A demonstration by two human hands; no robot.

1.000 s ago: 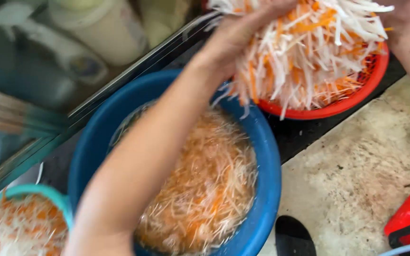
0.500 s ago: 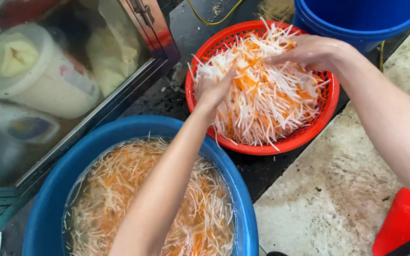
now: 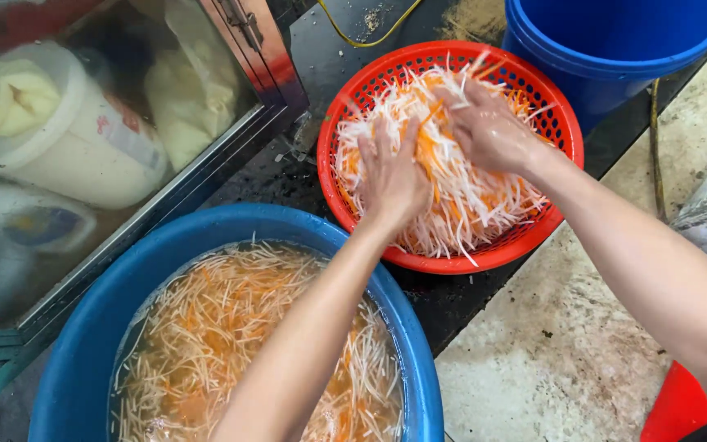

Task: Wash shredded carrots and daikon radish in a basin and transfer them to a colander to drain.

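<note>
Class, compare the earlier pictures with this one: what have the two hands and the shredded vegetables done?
The handful lifted earlier now lies in the red basket. The left hand and right hand have come down flat onto the white and orange shreds. The blue basin remains full of soaking shreds; the blue bucket is unmoved.

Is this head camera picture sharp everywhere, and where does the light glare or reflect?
In the head view, both hands, left and right, look sharp over the shredded vegetables in the red basket; the glass cabinet door shows hazy reflections, so the white tub behind looks soft; water in the blue basin glints faintly; lighting is even, shadows soft.
</note>
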